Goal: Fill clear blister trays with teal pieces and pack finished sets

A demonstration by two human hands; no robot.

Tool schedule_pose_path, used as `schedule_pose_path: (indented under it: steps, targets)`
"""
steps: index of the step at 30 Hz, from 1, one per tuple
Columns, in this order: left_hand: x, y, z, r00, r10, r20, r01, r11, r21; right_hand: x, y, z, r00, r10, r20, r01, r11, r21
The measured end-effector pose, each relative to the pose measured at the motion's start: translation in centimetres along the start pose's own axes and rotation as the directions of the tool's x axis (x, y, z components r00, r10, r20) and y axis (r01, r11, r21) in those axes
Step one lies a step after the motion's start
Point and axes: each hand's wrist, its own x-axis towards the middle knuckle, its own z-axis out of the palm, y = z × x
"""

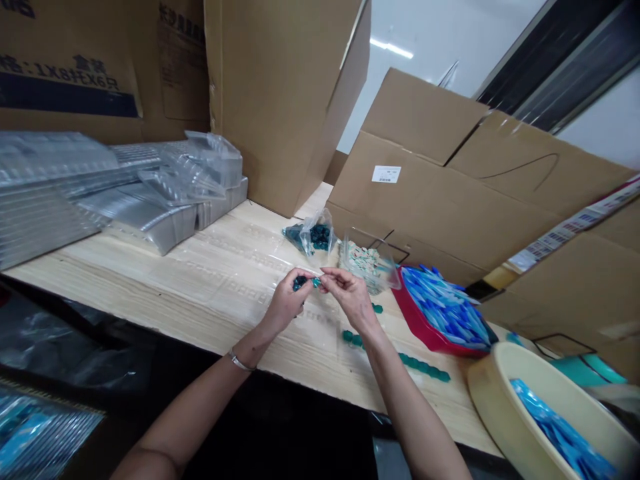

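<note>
Over a wooden worktop, the left hand holds dark teal pieces while the right hand pinches a green piece beside them. Just beyond sit a clear bag of teal pieces and a clear box of pale bits. Green strips lie near the right forearm. Farther right stand a red tray of blue items and a cream tub; clear plastic trays are stacked at left.

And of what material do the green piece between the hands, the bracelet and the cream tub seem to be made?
Green piece: perhaps glossy plastic, as it catches light; glass stays possible at this size.
Bracelet: probably polished metal, from its silvery shine.
Tub: likely plastic with a smooth, low-sheen finish, judging by its even colour and rounded rim.
</note>
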Motion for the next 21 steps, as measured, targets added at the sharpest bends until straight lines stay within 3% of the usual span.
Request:
schedule_pose_path:
  steps: [3,5,9,13,16,18,21]
  targets:
    - [0.0,-0.1,-0.1,0.998,-0.058,0.008,0.058,0.994,-0.089,0.6,0.6,-0.3,0.996,0.086,0.000,-0.086,0.989,0.123]
    - [0.0,-0.1,-0.1,0.999,-0.038,0.005,0.038,0.997,-0.062,0.7,0.6,-0.2,0.992,0.117,0.041,-0.121,0.984,0.128]
    - [0.0,0.0,0.0,0.998,0.037,-0.047,-0.036,0.999,0.023,0.3,-0.1,0.6,0.992,0.103,0.076,-0.110,0.990,0.093]
    - [-0.1,0.1,-0.1,0.999,0.019,-0.049,-0.021,0.999,-0.032,0.1,-0.7,0.5,0.995,0.066,0.081,-0.070,0.996,0.047]
    - [0.1,0.5,-0.5,0.999,-0.045,-0.021,0.039,0.972,-0.233,1.1,0.4,-0.6,0.999,-0.018,-0.036,0.015,0.997,-0.075]
    - [0.5,1.0,-1.0,0.995,-0.100,0.013,0.096,0.897,-0.431,2.2,2.1,-1.5,0.989,-0.103,-0.103,0.077,0.970,-0.229]
    - [1.1,1.7,-1.6,0.975,-0.210,0.078,0.211,0.745,-0.633,3.6,5.1,-2.1,0.983,-0.179,-0.023,0.147,0.868,-0.475]
